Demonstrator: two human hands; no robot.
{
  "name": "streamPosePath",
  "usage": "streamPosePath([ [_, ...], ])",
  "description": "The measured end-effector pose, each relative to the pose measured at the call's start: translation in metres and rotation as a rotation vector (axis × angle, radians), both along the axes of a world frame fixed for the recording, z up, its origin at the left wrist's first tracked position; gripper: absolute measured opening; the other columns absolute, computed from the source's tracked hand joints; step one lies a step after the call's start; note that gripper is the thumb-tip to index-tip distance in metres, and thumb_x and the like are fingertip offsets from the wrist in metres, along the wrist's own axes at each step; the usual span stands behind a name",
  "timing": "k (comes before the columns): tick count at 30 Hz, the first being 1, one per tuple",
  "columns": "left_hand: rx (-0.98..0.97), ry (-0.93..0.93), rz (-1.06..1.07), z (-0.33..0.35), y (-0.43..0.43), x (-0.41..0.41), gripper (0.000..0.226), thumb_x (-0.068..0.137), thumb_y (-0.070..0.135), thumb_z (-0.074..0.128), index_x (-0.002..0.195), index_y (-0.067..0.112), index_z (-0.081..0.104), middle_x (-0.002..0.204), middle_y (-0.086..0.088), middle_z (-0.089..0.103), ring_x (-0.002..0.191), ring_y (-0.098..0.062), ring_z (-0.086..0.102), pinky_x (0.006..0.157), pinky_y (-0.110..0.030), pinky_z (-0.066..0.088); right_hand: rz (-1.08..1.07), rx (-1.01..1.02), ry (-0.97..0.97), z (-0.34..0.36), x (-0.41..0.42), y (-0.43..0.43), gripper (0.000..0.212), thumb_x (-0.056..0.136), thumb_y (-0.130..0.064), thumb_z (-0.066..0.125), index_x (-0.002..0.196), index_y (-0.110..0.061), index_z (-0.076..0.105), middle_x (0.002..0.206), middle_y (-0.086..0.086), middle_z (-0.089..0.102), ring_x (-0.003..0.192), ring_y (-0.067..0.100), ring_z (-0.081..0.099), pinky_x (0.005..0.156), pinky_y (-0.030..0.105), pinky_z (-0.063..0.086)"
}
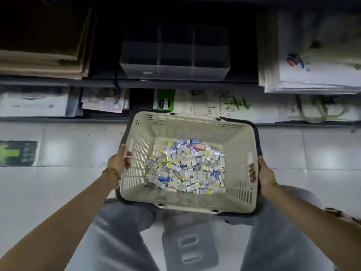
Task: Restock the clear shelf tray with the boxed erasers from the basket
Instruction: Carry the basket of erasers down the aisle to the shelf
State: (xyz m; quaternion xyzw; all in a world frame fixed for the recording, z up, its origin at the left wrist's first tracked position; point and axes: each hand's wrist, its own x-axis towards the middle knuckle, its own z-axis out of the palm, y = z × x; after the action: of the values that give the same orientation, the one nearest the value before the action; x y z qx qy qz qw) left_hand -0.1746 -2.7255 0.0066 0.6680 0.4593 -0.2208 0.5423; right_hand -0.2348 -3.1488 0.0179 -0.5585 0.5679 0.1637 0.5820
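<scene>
Clutching the basket (195, 130) at opposite rims, left grip (118, 161) and right grip (263, 174) flank boxed erasers (185, 167).

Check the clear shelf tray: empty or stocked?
Empty: the clear tray shows nothing inside its three compartments; the boxed erasers lie in the basket.

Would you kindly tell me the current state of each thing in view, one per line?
basket: held at both sides, handles folded down.
boxed erasers: loose heap on the basket's floor.
clear tray: on the shelf, looks empty.
left hand: grips the basket's left rim.
right hand: grips the basket's right rim.
</scene>
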Motion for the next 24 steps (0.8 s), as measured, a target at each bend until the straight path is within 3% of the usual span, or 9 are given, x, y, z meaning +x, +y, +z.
streamPosePath([
  [8,-0.089,-0.055,0.096,-0.155,-0.003,-0.018,0.047,0.094,0.05,0.043,0.074,0.01,0.057,0.042,0.007,0.046,0.051,-0.016,0.04,0.058,-0.026,0.039,0.077,-0.11,-0.065,-0.149,0.026,-0.004,0.049,0.095,-0.048,0.044,0.065,-0.01,0.054,0.054,0.003,0.046,0.042,0.012,0.035,0.034,0.018,0.031],
  [11,-0.102,-0.134,0.131,-0.19,-0.011,-0.02,0.045,0.094,0.049,0.044,0.071,0.012,0.056,0.049,0.004,0.043,0.05,-0.015,0.038,0.057,-0.026,0.037,0.115,-0.173,-0.135,-0.185,0.04,-0.01,0.05,0.095,-0.049,0.043,0.066,-0.01,0.055,0.056,0.004,0.046,0.046,0.014,0.036,0.044,0.024,0.032],
  [16,-0.101,-0.25,0.083,-0.205,-0.01,0.015,0.043,0.095,0.045,0.045,0.07,0.011,0.055,0.043,0.008,0.043,0.039,-0.009,0.041,0.055,-0.027,0.037,0.136,-0.272,-0.213,-0.206,0.061,-0.012,0.051,0.093,-0.05,0.041,0.064,-0.011,0.054,0.059,0.005,0.047,0.048,0.017,0.035,0.048,0.028,0.031],
  [20,-0.043,-0.259,0.067,-0.208,-0.009,0.021,0.046,0.095,0.047,0.043,0.069,0.011,0.055,0.041,0.007,0.044,0.04,-0.011,0.042,0.055,-0.029,0.038,0.185,-0.357,-0.247,-0.209,0.064,-0.01,0.053,0.094,-0.051,0.038,0.065,-0.009,0.053,0.059,0.007,0.048,0.048,0.02,0.037,0.049,0.03,0.033],
  [24,0.03,-0.296,0.026,-0.202,-0.013,0.02,0.047,0.096,0.046,0.041,0.073,0.008,0.057,0.048,0.001,0.045,0.042,-0.013,0.042,0.047,-0.025,0.04,0.247,-0.395,-0.299,-0.211,0.061,-0.012,0.055,0.096,-0.048,0.035,0.078,-0.001,0.058,0.056,0.008,0.047,0.047,0.02,0.038,0.048,0.029,0.034],
])
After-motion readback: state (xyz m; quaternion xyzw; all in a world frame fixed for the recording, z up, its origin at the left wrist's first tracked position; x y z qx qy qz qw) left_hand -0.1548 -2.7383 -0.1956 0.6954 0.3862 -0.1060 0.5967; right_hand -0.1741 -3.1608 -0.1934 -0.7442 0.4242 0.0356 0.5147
